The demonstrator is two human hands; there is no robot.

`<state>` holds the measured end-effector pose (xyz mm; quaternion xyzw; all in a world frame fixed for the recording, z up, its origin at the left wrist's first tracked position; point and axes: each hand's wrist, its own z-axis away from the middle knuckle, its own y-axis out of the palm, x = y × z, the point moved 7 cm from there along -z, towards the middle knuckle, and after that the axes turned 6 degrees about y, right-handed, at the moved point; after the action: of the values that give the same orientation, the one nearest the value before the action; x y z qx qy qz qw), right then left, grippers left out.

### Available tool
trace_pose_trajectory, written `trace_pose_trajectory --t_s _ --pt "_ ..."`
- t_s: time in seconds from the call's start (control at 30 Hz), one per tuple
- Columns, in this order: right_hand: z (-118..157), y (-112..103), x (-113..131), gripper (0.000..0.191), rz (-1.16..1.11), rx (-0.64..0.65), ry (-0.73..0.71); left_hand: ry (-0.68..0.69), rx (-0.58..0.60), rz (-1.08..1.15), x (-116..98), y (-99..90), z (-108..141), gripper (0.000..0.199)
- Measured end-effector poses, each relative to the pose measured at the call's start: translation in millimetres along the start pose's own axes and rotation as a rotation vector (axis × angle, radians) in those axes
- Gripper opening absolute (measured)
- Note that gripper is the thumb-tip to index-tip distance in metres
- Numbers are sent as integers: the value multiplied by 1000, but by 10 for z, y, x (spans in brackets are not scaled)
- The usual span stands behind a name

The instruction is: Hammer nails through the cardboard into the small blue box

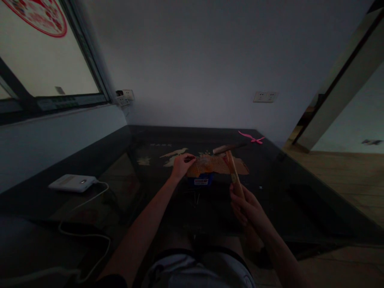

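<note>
My right hand [244,204] is wrapped round the wooden handle of a hammer [234,172]. The hammer's dark metal head is raised over the right part of a torn brown cardboard piece [217,165]. This cardboard lies across a small blue box [200,180] on the dark tabletop. At the cardboard's left end my left hand [181,165] is closed in a pinch, thumb and fingertips together. Whatever sits between those fingertips is too small and dark to make out. Something clear and shiny shows on the cardboard near them.
Thin nail-like pieces [196,199] lie in front of the box. A white power bank [73,183] with a white cable rests at left. A pink ribbon [256,140] is at the back right, a dark flat object [319,208] at right. The wall stands behind the table.
</note>
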<state>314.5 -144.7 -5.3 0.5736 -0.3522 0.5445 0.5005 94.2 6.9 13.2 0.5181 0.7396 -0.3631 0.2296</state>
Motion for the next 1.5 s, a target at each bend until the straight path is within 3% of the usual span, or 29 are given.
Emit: trace_pose_trajectory --t_s 0.23,0.37,0.6,0.77,0.93,1.07,1.3,1.5 --pt "-131 186 645 28 245 18 -13 -52 -15 -35 -11 -20 3 7" --pt "-233 260 832 29 464 70 59 -27 -21 11 -18 0 -1 6" --pt "-351 296 780 21 711 145 247 -31 -35 -90 -8 -18 -5 10" --pt "-424 275 814 26 728 158 152 -37 -23 -31 13 2 -10 8" --pt "-420 259 857 24 757 159 209 -59 -16 -40 -16 -5 -6 8" --pt "-388 299 980 22 713 134 112 -93 -33 7 -11 -5 -2 7" --pt "-406 242 795 22 703 137 201 -72 -4 -39 29 6 -5 9" --pt "-353 299 915 23 649 119 94 -79 -15 -31 14 2 -11 8"
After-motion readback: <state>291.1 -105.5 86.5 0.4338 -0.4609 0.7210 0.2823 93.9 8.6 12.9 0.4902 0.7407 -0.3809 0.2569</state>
